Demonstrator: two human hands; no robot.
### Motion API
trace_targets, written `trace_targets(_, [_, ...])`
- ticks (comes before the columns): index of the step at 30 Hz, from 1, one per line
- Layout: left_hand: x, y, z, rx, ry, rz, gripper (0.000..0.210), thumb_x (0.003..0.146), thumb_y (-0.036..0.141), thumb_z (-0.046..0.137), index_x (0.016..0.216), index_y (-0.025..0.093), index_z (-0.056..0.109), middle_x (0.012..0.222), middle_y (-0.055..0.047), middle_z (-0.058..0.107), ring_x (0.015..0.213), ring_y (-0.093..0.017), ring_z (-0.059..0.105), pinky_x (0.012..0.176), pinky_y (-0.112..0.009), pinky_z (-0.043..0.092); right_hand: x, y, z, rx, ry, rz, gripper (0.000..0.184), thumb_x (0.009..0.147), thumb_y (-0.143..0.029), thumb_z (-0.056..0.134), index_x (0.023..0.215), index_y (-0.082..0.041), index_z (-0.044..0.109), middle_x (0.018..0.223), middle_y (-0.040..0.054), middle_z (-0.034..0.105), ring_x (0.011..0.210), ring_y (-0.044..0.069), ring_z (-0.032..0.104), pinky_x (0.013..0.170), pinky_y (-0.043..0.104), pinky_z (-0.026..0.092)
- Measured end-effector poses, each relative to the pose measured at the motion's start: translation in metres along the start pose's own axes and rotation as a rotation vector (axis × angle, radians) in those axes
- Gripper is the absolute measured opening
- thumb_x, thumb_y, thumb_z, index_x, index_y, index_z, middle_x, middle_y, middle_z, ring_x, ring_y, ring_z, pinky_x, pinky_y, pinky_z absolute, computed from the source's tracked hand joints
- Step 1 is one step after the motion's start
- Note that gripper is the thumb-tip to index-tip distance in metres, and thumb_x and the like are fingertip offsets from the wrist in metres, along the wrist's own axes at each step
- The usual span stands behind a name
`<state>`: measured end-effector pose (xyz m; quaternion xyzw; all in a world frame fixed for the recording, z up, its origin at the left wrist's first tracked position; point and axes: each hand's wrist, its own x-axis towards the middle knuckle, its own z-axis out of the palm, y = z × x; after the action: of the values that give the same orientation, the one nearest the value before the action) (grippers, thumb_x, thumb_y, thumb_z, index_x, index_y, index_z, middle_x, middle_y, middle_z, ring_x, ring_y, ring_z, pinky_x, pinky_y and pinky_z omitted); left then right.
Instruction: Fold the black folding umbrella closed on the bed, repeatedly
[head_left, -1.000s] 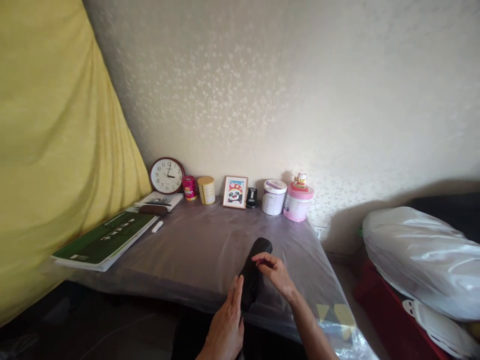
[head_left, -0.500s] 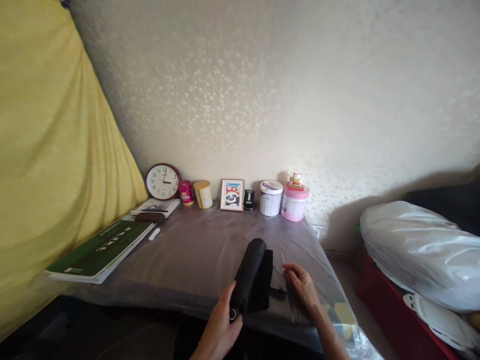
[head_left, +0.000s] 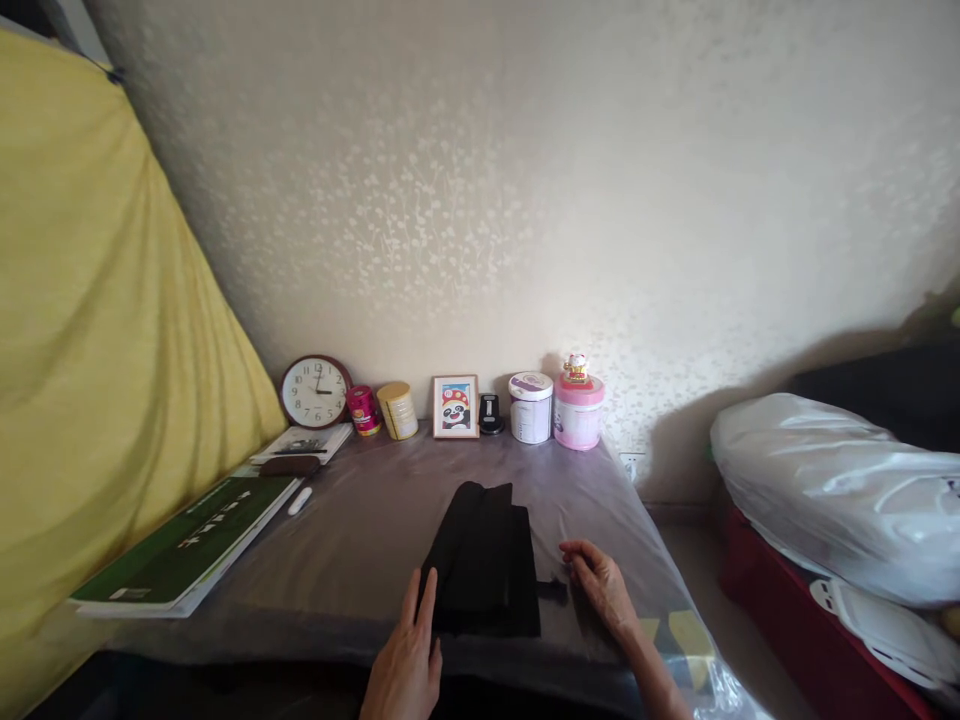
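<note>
A black folding umbrella (head_left: 480,560) lies on the table's plastic-covered top, its loose fabric spread in flat folds. My left hand (head_left: 409,640) grips its lower left edge, fingers along the fabric and thumb near the bottom end; the handle is hidden. From the umbrella's right side a short black strap (head_left: 553,591) sticks out. Just right of the strap is my right hand (head_left: 604,588), its fingers loosely bent and apart, with nothing visible in them.
Along the wall stand a clock (head_left: 316,391), a pink can (head_left: 364,411), a yellow can (head_left: 397,411), a framed panda picture (head_left: 455,407) and two round tubs, one topped by a cat figurine (head_left: 576,369). A green book (head_left: 187,545) lies left. A white plastic bag (head_left: 832,490) bulges at right.
The umbrella has turned from a rolled shape to a flatter, spread one, and its round end is now out of sight. My left hand has shifted left and down; my right hand has barely moved.
</note>
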<state>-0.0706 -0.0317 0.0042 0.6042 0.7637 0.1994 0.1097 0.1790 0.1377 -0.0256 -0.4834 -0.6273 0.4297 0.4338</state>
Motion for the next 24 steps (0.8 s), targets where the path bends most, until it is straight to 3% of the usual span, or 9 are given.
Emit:
trace_targets(3, [0.009, 0.000, 0.002, 0.029, -0.028, -0.028, 0.077, 0.076, 0.004, 0.028, 0.139, 0.027, -0.010, 0.150, -0.013, 0.006, 0.112, -0.019, 0.053, 0.078, -0.025, 0.048, 0.000, 0.000, 0.000, -0.009, 0.017, -0.026, 0.036, 0.071, -0.045, 0.049, 0.085, -0.018, 0.068, 0.072, 0.0048, 0.067, 0.062, 0.018, 0.059, 0.058, 0.028, 0.047])
trace_targets(6, [0.018, -0.001, -0.002, -0.014, -0.066, -0.056, 0.083, 0.070, 0.000, 0.032, 0.139, 0.025, -0.008, 0.146, -0.013, 0.021, 0.110, -0.017, 0.054, 0.078, -0.022, 0.046, 0.000, 0.001, -0.001, -0.013, 0.028, -0.058, 0.036, 0.070, -0.046, 0.050, 0.085, -0.019, 0.069, 0.073, 0.0051, 0.067, 0.065, 0.018, 0.060, 0.059, 0.028, 0.047])
trace_targets(10, [0.023, -0.001, -0.016, -0.282, -0.071, -0.091, 0.083, 0.065, 0.009, 0.041, 0.140, 0.022, 0.008, 0.137, -0.012, 0.038, 0.106, -0.018, 0.057, 0.081, -0.025, 0.046, 0.000, 0.004, 0.000, -0.013, 0.026, -0.068, 0.034, 0.072, -0.043, 0.048, 0.085, -0.018, 0.068, 0.072, 0.0044, 0.066, 0.061, 0.017, 0.059, 0.058, 0.028, 0.047])
trace_targets(13, [0.024, 0.002, -0.026, -0.649, -0.163, -0.211, 0.076, 0.066, 0.024, 0.048, 0.136, 0.021, 0.017, 0.092, -0.005, 0.064, 0.058, -0.013, 0.059, 0.049, -0.024, 0.046, 0.000, 0.005, 0.000, -0.020, 0.012, -0.071, 0.033, 0.073, -0.041, 0.046, 0.085, -0.018, 0.067, 0.071, 0.0039, 0.066, 0.058, 0.017, 0.058, 0.056, 0.028, 0.046])
trace_targets(15, [0.023, 0.006, -0.029, -0.814, -0.213, -0.273, 0.061, 0.067, 0.039, 0.050, 0.123, 0.018, 0.035, 0.056, 0.006, 0.055, 0.040, -0.010, 0.047, 0.039, -0.022, 0.038, -0.001, 0.005, -0.001, -0.036, 0.012, -0.095, 0.032, 0.073, -0.040, 0.045, 0.085, -0.018, 0.066, 0.072, 0.0043, 0.067, 0.062, 0.019, 0.059, 0.060, 0.029, 0.047])
trace_targets(17, [0.021, 0.011, -0.029, -0.845, -0.213, -0.271, 0.049, 0.068, 0.049, 0.050, 0.103, 0.016, 0.047, 0.046, 0.009, 0.046, 0.037, -0.009, 0.042, 0.040, -0.022, 0.038, -0.002, 0.002, -0.002, -0.052, 0.019, -0.122, 0.031, 0.073, -0.040, 0.046, 0.083, -0.019, 0.066, 0.074, 0.0050, 0.067, 0.068, 0.020, 0.061, 0.064, 0.030, 0.047])
trace_targets(20, [0.019, 0.020, -0.027, -0.757, -0.159, -0.231, 0.048, 0.066, 0.048, 0.054, 0.102, 0.018, 0.049, 0.055, 0.004, 0.054, 0.045, -0.015, 0.053, 0.047, -0.028, 0.044, -0.004, -0.004, -0.004, -0.056, 0.032, -0.127, 0.031, 0.072, -0.042, 0.046, 0.079, -0.020, 0.067, 0.073, 0.0053, 0.068, 0.070, 0.022, 0.062, 0.066, 0.032, 0.048])
trace_targets(22, [0.018, 0.025, -0.028, -0.622, -0.052, -0.143, 0.054, 0.063, 0.039, 0.057, 0.113, 0.020, 0.046, 0.083, -0.005, 0.064, 0.076, -0.023, 0.063, 0.066, -0.033, 0.049, -0.006, -0.010, -0.004, -0.048, 0.033, -0.128, 0.032, 0.071, -0.043, 0.047, 0.078, -0.020, 0.068, 0.073, 0.0050, 0.068, 0.072, 0.023, 0.062, 0.068, 0.033, 0.049])
trace_targets(24, [0.019, 0.029, -0.030, -0.479, 0.063, 0.002, 0.061, 0.065, 0.031, 0.055, 0.123, 0.022, 0.040, 0.119, -0.009, 0.055, 0.110, -0.025, 0.054, 0.089, -0.035, 0.044, -0.008, -0.016, -0.005, -0.035, 0.030, -0.140, 0.032, 0.071, -0.043, 0.048, 0.079, -0.020, 0.069, 0.073, 0.0045, 0.069, 0.074, 0.024, 0.062, 0.069, 0.034, 0.049])
